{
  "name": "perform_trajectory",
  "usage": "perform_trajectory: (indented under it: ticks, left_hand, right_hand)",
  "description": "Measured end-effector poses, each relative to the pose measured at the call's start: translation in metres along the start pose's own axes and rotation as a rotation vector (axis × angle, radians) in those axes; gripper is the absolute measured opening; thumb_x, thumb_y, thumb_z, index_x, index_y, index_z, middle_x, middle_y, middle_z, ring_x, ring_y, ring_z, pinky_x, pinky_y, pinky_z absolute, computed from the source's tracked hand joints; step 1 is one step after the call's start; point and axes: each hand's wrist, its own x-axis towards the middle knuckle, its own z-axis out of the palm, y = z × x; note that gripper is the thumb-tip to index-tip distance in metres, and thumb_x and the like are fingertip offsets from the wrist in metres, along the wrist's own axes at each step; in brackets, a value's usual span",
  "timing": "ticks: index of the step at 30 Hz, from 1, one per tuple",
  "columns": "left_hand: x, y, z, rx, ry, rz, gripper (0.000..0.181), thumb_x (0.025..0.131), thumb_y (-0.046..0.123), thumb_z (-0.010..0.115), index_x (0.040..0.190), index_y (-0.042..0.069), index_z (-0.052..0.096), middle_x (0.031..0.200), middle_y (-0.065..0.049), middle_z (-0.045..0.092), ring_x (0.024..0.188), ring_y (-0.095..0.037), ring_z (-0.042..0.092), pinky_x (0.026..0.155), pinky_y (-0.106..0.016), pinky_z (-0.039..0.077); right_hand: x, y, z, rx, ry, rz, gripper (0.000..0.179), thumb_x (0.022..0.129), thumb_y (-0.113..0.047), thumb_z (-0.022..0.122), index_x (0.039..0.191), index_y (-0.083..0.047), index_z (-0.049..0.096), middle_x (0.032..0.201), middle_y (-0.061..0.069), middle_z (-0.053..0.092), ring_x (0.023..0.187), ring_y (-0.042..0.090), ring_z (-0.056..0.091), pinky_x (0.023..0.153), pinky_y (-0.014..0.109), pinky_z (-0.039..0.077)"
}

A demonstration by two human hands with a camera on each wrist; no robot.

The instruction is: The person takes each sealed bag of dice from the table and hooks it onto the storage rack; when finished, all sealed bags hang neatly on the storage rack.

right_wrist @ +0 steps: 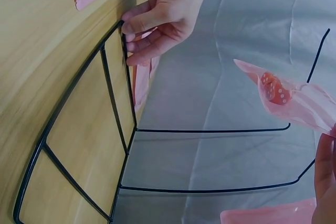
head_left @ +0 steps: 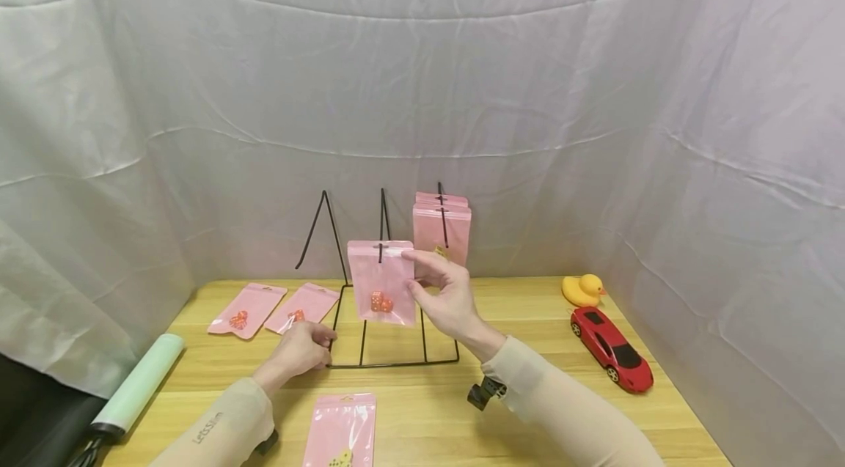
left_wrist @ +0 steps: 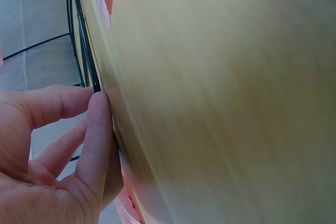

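Observation:
My right hand pinches the right edge of a pink zip bag with orange-red dice inside. The bag's top slot is at the tip of the middle hook of a black wire display rack. In the right wrist view the same bag appears beside its hook. My left hand grips the front left corner of the rack's base; the left wrist view shows thumb and fingertip on the black wire. Several pink bags hang on the right hook. The left hook holds nothing.
Two pink bags with red dice, one far left and one beside the rack, lie on the table. Nearer lies a bag with yellow dice. A yellow duck and red toy car stand right; a mint-green cylinder lies left.

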Motion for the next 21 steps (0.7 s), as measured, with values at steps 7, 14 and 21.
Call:
perform_trajectory:
  ticks: [7,14,21]
  left_hand:
    - [0.0,0.0,0.0,-0.003,0.001,0.005,0.054,0.073,-0.01,0.075,0.126,-0.004,0.081,0.103,-0.013,0.074,0.074,-0.013,0.07,0.066,-0.028,0.067]
    - [0.001,0.0,0.0,-0.006,-0.003,0.003,0.052,0.074,-0.01,0.076,0.125,-0.004,0.081,0.103,-0.012,0.074,0.076,-0.013,0.069,0.066,-0.028,0.067]
    - [0.0,-0.001,-0.001,-0.003,-0.019,0.004,0.054,0.075,-0.01,0.076,0.128,-0.005,0.079,0.105,-0.014,0.074,0.077,-0.013,0.07,0.067,-0.027,0.067]
  right_hand:
    - [0.003,0.003,0.002,-0.005,0.029,0.018,0.05,0.089,0.021,0.073,0.138,0.007,0.073,0.129,0.031,0.076,0.09,0.036,0.081,0.085,0.031,0.072]
    - [0.007,0.011,0.002,-0.014,0.047,0.022,0.049,0.091,0.019,0.072,0.138,0.006,0.073,0.128,0.03,0.077,0.094,0.017,0.082,0.085,0.029,0.071]
    - [0.014,0.017,0.005,-0.035,0.07,0.015,0.05,0.09,0.019,0.073,0.138,0.005,0.073,0.12,0.029,0.08,0.089,0.027,0.082,0.082,0.025,0.069]
